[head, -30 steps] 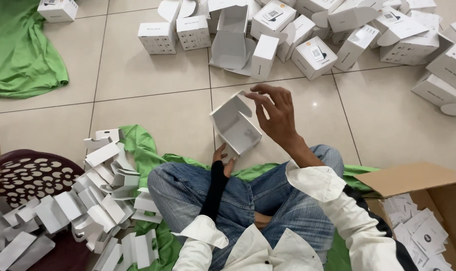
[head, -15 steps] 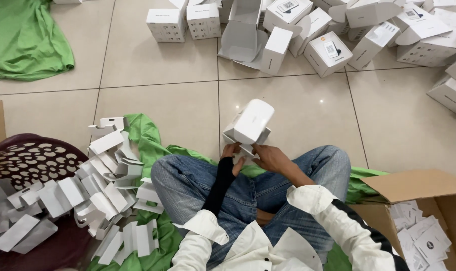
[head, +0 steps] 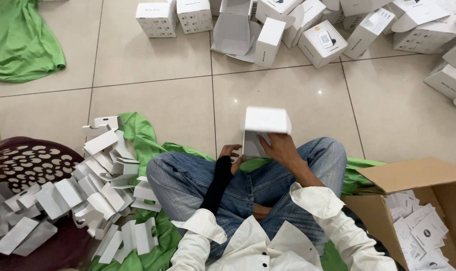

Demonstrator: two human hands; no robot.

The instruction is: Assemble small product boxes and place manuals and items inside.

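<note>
Currently: one small white box (head: 264,131), above the lap, right hand (head: 278,148) gripping its side, left hand (head: 230,150) fingertips under it; light hold, box could slip or crush.

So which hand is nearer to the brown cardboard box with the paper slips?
Right. The right hand grips the small white box on the side toward the cardboard box; the left hand touches the white box's far side.

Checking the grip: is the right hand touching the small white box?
Touching: the head view shows the right hand wrapped on the white box.
</note>
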